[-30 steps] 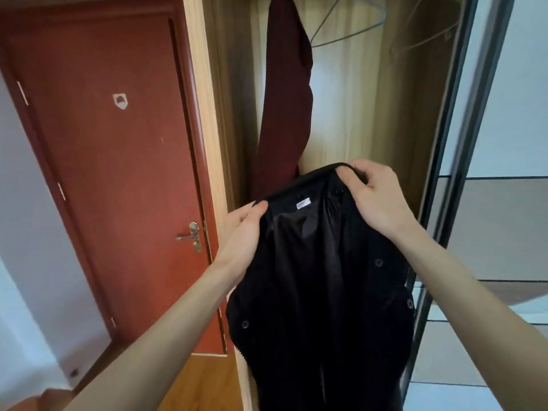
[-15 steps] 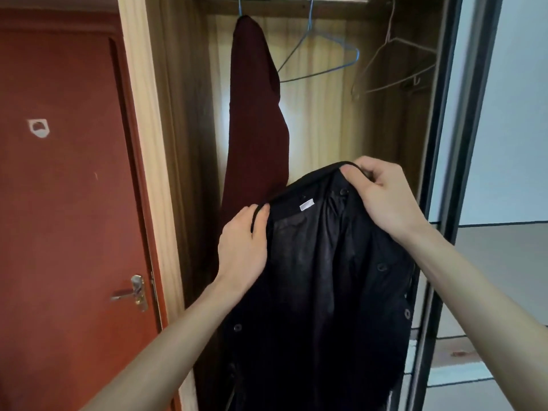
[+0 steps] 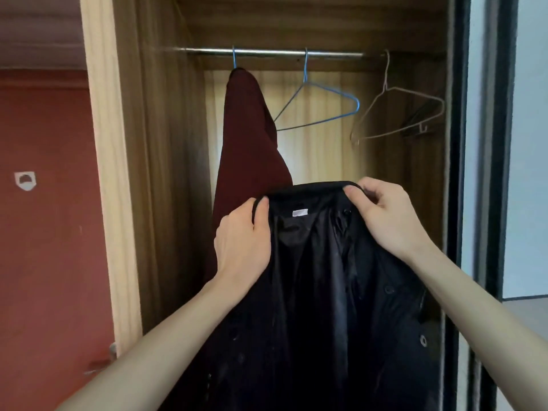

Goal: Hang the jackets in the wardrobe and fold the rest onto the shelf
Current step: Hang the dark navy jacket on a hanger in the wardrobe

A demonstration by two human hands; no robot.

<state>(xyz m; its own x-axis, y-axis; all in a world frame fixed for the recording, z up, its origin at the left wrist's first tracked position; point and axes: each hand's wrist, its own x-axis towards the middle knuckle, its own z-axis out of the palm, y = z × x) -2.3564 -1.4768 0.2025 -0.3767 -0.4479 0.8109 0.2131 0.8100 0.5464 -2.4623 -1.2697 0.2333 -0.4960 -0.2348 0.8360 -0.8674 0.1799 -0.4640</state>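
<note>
Left hand [image 3: 241,232] grips the black jacket [image 3: 320,292] at the left end of its collar, fingers curled over the edge; right hand [image 3: 385,215] pinches the collar's right end, thumb on the inside. Jacket is held up open in front of the wardrobe [image 3: 166,173], shiny lining facing the camera, white label just under the collar, body hanging down out of frame. No hanger inside it yet. Risks, as judgement: both hands are busy, so fetching the empty blue hanger [image 3: 323,106] means letting go on one side, and the slick lining could let the jacket slide out of a one-hand hold. Hanger hooks sit loosely on the rail [image 3: 267,52]; a tug could knock the blue one or the pale wire hanger [image 3: 397,114] beside it off the rail. The maroon jacket [image 3: 249,149] already hangs just left of the blue hanger, close behind the black collar, so swinging the black one in could brush or drag it. Lower hem is hidden, may snag on the sliding door frame [image 3: 456,173].
</note>
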